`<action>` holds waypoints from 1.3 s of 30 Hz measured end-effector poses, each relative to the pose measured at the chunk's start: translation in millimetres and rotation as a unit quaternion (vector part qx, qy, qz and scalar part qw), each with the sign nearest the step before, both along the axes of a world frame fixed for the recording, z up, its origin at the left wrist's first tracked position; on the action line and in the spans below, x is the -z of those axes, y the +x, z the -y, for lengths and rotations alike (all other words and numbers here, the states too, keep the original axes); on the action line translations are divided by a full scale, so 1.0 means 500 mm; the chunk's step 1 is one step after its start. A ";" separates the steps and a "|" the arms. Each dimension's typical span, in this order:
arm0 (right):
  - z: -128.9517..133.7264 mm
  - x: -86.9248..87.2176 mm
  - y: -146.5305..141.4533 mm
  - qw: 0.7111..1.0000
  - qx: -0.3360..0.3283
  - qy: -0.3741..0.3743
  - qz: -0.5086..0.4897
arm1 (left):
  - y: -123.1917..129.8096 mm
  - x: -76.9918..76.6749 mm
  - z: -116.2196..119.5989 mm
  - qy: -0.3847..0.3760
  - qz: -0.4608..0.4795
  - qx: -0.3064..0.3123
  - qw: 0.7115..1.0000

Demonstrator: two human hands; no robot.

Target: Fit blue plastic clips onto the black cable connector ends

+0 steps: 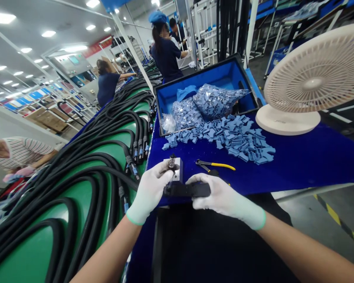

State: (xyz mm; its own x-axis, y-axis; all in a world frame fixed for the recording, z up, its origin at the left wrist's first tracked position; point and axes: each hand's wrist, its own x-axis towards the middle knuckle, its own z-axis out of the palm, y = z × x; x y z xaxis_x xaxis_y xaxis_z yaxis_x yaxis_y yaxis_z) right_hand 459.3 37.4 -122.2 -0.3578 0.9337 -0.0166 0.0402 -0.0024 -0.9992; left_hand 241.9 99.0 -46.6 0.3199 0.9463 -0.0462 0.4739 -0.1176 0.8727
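Note:
My left hand (pixel 149 192), in a white glove with a green cuff, and my right hand (pixel 224 196), gloved the same way, both grip a flat black plastic piece (pixel 188 190) above the blue-covered table (pixel 309 165). The fingertips of my left hand reach a small metal block (pixel 177 171), which has a coiled spring (pixel 172 162) standing at its top. Just beyond my right hand lie yellow-handled pliers (pixel 215 166). A spread of small blue parts (pixel 224 137) covers the table farther on.
To the left, many black cables (pixel 106 157) with blue-tipped connectors lie on a green surface. An open blue-lined case (pixel 200 90) holds bags of blue parts. A white fan (pixel 312 82) stands at right. Several co-workers (pixel 165 51) work beyond.

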 end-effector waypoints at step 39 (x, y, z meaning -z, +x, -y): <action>-0.445 0.003 -0.156 0.874 0.065 0.156 0.456 | -0.111 0.010 -0.034 0.091 0.398 -0.205 0.889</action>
